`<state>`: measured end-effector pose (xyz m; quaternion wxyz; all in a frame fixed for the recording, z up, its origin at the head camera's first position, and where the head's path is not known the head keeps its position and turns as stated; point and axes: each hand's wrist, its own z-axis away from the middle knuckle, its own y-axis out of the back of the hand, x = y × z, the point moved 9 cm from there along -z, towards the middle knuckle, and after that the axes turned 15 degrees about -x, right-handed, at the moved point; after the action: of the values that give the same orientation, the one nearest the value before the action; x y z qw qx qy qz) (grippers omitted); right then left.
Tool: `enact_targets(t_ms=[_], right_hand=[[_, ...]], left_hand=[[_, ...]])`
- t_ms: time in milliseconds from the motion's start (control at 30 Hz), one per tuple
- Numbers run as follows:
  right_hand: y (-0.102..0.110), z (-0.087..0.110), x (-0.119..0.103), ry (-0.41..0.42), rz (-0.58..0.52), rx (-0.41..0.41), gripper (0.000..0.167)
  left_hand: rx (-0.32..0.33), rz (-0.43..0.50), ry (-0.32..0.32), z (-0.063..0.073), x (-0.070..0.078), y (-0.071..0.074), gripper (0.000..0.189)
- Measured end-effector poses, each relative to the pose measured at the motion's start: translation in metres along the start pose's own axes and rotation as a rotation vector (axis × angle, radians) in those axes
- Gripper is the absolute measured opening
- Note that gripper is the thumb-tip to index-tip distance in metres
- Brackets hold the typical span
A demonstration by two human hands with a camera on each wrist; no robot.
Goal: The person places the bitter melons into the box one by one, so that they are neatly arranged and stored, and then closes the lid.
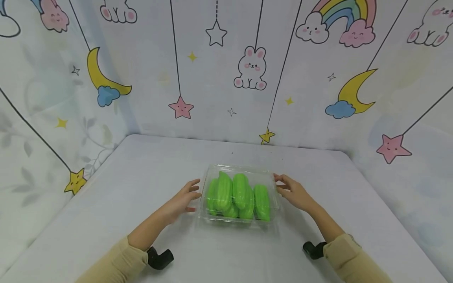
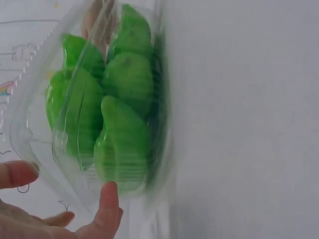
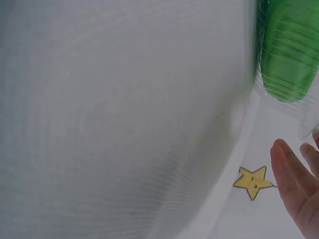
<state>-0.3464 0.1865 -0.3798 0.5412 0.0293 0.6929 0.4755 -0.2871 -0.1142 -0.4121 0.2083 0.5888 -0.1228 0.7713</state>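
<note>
A clear plastic box (image 1: 247, 169) stands on the white table, its lid over several bright green, elongated pieces (image 1: 224, 192) with tapered tips, piled inside. My left hand (image 1: 180, 202) is at the box's left side, fingers spread and loosely bent; in the left wrist view, its fingertips (image 2: 109, 191) come right at the plastic wall. On the opposite side, my right hand (image 1: 295, 192) has its relaxed fingertips at the right rim. The right wrist view catches only part of that hand (image 3: 299, 189), just below a box corner. Neither hand grips anything.
The white tabletop (image 1: 170, 157) spreads around the box. Behind it rises a pale curtain (image 1: 212, 78) printed with stars, moons and rabbits. A black curved piece (image 1: 161, 259) sits by the left cuff, and a similar black piece (image 1: 313, 250) by the right.
</note>
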Motion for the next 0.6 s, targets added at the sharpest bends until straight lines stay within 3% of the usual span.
enact_targets(t_ms=[167,267,367,600], right_hand=[[-0.002,0.004,0.002,-0.024,0.028,0.009,0.036],[-0.002,0.007,0.004,-0.052,0.033,0.011,0.041],[-0.005,0.01,0.005,-0.093,-0.051,-0.036,0.05],[-0.024,0.032,0.005,-0.22,-0.379,-0.17,0.06]], left_hand=[[0.007,0.238,0.042,0.017,-0.015,-0.013,0.062],[0.015,0.316,0.04,0.019,-0.019,-0.015,0.059],[0.019,0.328,0.017,0.019,-0.02,-0.013,0.051],[0.003,0.235,0.006,0.019,-0.022,-0.012,0.048]])
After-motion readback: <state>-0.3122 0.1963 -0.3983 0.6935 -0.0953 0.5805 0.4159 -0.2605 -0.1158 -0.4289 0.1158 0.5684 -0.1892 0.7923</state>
